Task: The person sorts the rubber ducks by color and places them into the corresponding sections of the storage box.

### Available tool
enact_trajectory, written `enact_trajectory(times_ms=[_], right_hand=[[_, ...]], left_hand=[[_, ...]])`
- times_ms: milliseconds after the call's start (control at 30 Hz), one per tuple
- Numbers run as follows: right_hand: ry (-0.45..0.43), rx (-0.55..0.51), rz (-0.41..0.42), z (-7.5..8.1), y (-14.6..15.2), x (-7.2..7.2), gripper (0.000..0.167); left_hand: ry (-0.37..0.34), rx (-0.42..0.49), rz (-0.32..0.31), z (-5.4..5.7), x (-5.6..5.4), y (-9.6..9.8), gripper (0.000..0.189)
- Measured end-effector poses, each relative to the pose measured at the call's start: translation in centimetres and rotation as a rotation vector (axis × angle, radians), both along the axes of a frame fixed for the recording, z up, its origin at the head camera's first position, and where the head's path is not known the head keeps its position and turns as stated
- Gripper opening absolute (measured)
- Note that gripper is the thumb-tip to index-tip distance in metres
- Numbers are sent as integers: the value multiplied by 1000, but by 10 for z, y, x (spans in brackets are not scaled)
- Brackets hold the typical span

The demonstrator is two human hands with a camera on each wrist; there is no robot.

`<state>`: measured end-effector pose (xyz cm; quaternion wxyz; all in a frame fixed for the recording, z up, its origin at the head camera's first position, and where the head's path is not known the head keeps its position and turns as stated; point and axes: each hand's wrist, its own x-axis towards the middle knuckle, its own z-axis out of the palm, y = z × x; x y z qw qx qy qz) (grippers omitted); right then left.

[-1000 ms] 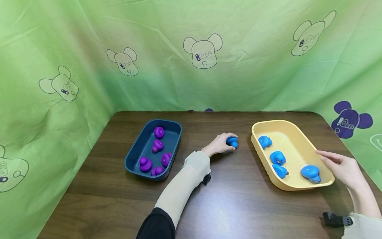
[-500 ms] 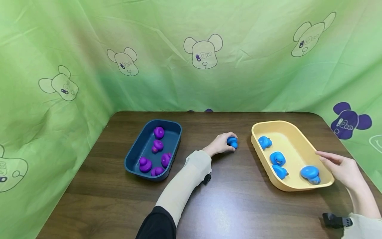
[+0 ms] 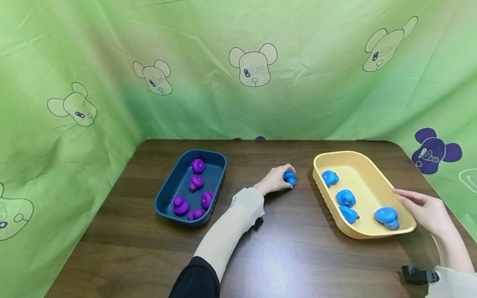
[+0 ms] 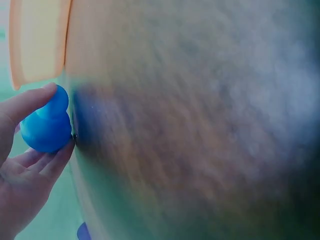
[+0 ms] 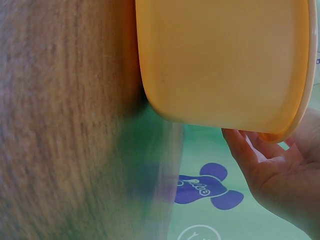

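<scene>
Between the two bins, my left hand grips a blue rubber duck right at the tabletop. In the left wrist view the thumb lies on the duck's head and the fingers curl under its round body. My right hand holds the right-hand rim of the yellow bin. In the right wrist view its fingers reach the outer wall below the lip, with the thumb partly hidden behind the rim. Several blue rubber ducks lie inside this bin.
On the left of the brown wooden table stands a dark blue bin with several purple rubber ducks. A green printed cloth hangs behind and along both sides of the table.
Almost nothing differs. Both hands keep their places, the left on the blue duck and the right at the yellow bin's rim; the head view shifts very slightly.
</scene>
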<state>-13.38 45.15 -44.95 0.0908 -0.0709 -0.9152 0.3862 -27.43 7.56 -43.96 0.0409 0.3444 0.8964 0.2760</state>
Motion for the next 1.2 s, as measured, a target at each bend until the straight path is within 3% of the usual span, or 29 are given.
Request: enact_trajectory(times_ms=[33, 200, 267, 300, 733, 1067, 1200], right_hand=[[0, 10, 8, -6, 7, -3, 35], [15, 8, 20, -3, 4, -1, 32], [5, 3, 20, 5, -4, 2, 32], [-1, 9, 11, 1, 0, 0, 34], [-49, 28, 2, 4, -4, 3, 39], [-14, 68, -11, -26, 24, -10, 39], [-12, 69, -6, -29, 28, -12, 39]], left_hand=[[-7, 13, 4, 0, 0, 0, 41], [-45, 66, 23, 3, -1, -2, 41], [-56, 84, 26, 6, 0, -2, 41], [-61, 93, 27, 7, 0, -2, 41], [-60, 175, 14, 17, 0, 2, 41], [-39, 220, 5, 27, 4, 7, 42], [-28, 238, -5, 31, 4, 10, 42]])
